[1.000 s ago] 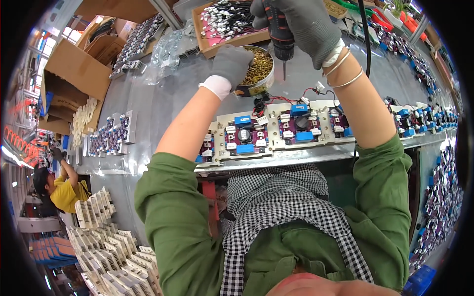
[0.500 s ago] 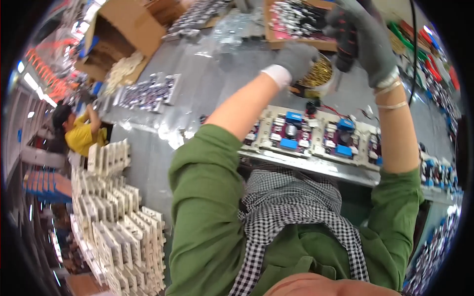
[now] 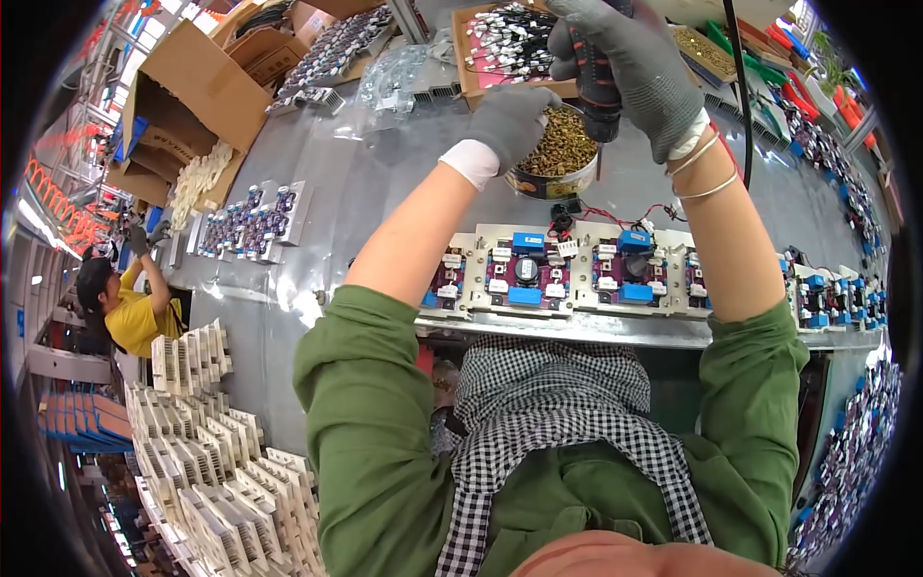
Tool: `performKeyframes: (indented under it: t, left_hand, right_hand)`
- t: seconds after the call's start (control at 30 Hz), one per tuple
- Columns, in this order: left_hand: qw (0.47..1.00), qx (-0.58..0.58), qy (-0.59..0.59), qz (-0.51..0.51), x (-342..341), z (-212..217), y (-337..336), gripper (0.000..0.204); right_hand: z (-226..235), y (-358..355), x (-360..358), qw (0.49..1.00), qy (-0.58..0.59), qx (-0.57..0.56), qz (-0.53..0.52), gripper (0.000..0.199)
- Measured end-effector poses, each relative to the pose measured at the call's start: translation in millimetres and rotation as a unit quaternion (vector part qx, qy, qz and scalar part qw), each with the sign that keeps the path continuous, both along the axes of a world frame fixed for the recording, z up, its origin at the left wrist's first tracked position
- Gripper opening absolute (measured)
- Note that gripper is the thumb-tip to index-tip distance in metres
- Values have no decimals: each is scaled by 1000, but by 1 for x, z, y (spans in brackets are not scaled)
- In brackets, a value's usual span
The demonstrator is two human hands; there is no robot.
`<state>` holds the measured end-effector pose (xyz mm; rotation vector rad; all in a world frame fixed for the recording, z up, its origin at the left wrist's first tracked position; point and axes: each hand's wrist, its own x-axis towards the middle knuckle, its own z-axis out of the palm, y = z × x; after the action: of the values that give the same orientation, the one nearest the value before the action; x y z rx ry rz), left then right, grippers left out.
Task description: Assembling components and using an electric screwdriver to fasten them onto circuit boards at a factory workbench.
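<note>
My left hand [image 3: 510, 125], in a grey glove, is at the left rim of a round tub [image 3: 551, 185] full of small brass-coloured screws [image 3: 560, 146]. Its fingers are curled together; whatever they pinch is hidden. My right hand [image 3: 649, 77], also gloved, grips a black and red power screwdriver [image 3: 596, 87], its thin bit pointing down just right of the tub. Below both hands, a row of purple circuit boards with blue and white components, such as this board [image 3: 527, 271], sits in off-white holders [image 3: 580, 288] along the table's near edge.
A cardboard tray [image 3: 471, 82] of white-tipped black cables stands behind the tub. Finished-looking boards [image 3: 248, 223] lie at left, near an open carton [image 3: 183, 96]. Stacked off-white holders [image 3: 221, 462] fill the lower left. A black cable [image 3: 740, 87] hangs at right. A person in yellow [image 3: 139, 303] works far left.
The whole view has shifted, so the table and tub appear further left. Relative to the tub, both hands have hardly moved; the right one still grips the screwdriver.
</note>
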<state>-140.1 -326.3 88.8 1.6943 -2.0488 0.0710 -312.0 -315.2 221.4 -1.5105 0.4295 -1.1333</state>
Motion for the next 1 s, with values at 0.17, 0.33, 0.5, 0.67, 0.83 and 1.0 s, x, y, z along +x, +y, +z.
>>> performKeyframes:
  t: [0.17, 0.33, 0.5, 0.67, 0.83, 1.0]
  left_hand:
    - [985, 62, -150, -61, -7, -15, -4, 19]
    - [998, 5, -64, -27, -3, -12, -9, 19]
    - [998, -50, -20, 13, -3, 2, 0, 26]
    - [983, -57, 169, 47, 17, 29, 38, 27]
    - [888, -95, 449, 14, 14, 38, 123, 32]
    - [755, -166, 626, 105, 6, 2, 197, 34]
  right_hand:
    - [3, -3, -5, 1000, 7, -6, -15, 38]
    - [8, 5, -10, 997, 61, 7, -43, 41]
    - [5, 0, -12, 998, 55, 1, -23, 41]
    - [6, 3, 2, 998, -1, 13, 59, 44]
    - [20, 20, 17, 986, -77, -48, 141, 51]
    - [30, 57, 56, 955, -182, -80, 218, 49]
